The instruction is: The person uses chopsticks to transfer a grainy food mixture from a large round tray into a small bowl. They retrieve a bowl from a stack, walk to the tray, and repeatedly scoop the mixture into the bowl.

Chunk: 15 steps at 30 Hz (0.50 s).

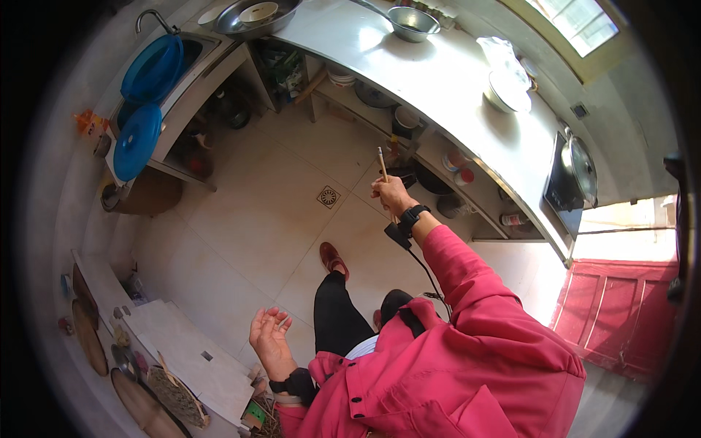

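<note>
My right hand (390,194) is closed around a slim wooden stick (383,164), apparently one or more chopsticks, its pale tip pointing away from me. It hangs over the floor, before the open shelves under the long counter. My left hand (271,336) is raised at my side, palm up and fingers loosely curled, holding nothing. Each wrist wears a black strapped device; a cable runs from the right one (402,232) along the pink sleeve. Beyond my right hand, a metal bowl (414,27) with a handle or utensil leaning from it stands on the white counter (438,71).
A blue basin (156,68) and a blue lid (138,142) rest at the sink. On the counter's right end, a lidded pot (580,169) stands by a black cooktop (559,186). A floor drain (328,197) lies ahead; a low tiled ledge (191,350) is at left.
</note>
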Each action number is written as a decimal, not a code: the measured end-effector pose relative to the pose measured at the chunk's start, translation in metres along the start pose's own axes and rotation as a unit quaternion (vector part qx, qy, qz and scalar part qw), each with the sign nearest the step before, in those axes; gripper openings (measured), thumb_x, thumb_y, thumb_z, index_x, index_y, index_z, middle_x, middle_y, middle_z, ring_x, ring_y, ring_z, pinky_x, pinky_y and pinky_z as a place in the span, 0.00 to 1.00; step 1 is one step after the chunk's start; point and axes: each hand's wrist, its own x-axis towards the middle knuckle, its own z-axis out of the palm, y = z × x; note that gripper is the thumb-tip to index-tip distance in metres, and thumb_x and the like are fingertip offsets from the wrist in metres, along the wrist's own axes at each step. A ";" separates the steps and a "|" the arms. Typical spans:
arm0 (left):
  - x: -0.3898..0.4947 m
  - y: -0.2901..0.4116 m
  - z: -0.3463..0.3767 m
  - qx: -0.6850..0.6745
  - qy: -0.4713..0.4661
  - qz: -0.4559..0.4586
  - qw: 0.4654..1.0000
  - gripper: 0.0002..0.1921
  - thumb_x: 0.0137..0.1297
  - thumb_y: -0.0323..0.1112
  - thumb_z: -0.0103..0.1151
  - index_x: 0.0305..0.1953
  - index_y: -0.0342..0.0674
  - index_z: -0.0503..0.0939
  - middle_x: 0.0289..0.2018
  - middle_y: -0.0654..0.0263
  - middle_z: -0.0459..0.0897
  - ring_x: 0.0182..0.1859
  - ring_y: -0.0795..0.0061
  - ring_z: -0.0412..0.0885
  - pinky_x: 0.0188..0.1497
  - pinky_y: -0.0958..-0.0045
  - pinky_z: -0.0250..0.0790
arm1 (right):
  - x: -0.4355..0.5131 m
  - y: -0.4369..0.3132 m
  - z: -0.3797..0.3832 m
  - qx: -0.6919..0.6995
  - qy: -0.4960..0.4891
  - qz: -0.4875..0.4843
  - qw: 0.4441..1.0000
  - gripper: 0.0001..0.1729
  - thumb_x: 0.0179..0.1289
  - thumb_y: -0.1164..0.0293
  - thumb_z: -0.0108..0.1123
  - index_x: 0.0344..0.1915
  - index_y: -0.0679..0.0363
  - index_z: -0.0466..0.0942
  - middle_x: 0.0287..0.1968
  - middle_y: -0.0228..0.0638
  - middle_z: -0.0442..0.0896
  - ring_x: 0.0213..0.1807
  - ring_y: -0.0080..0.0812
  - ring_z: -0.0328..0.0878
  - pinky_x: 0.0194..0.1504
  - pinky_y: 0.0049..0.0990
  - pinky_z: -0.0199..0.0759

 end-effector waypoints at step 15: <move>0.192 0.010 0.141 0.034 0.130 -0.129 0.982 0.20 0.71 0.25 0.53 0.62 0.31 0.71 0.46 0.54 0.82 0.44 0.63 0.82 0.50 0.60 0.75 | 0.426 -0.034 -0.028 -0.036 0.050 0.032 0.998 0.04 0.69 0.71 0.56 0.41 0.55 0.77 0.25 0.30 0.76 0.20 0.25 0.65 0.22 0.26 0.61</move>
